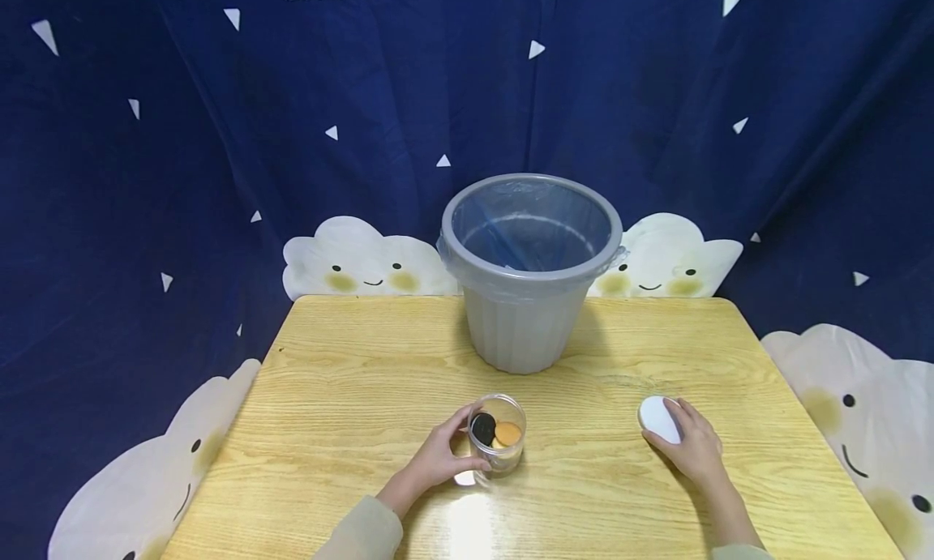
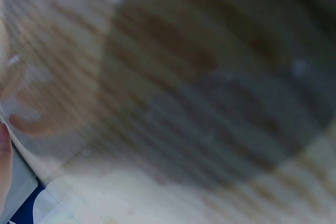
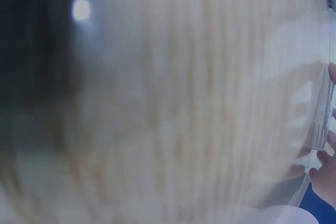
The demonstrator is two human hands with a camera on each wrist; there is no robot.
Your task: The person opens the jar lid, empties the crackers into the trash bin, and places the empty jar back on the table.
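My left hand (image 1: 438, 455) holds a clear plastic jar (image 1: 503, 463) from its left side, thumb at the front and fingers behind. The jar stands upright with its top uncovered. Inside it lie round, biscuit-like pieces, a black one (image 1: 483, 429) and orange ones (image 1: 507, 433). Farther right, my right hand (image 1: 693, 446) grips a round white lid (image 1: 658, 419) at the tabletop, thumb on the near edge and fingers over its right side. Both wrist views are mostly blurred wood grain; a fingertip (image 2: 4, 153) shows at the left edge of the left wrist view.
A grey bin (image 1: 521, 325) lined with a clear bag stands at the back middle of the wooden table (image 1: 350, 365), behind the jar. A dark blue curtain (image 1: 394, 90) with white triangles and smiling clouds hangs around the table's back and sides.
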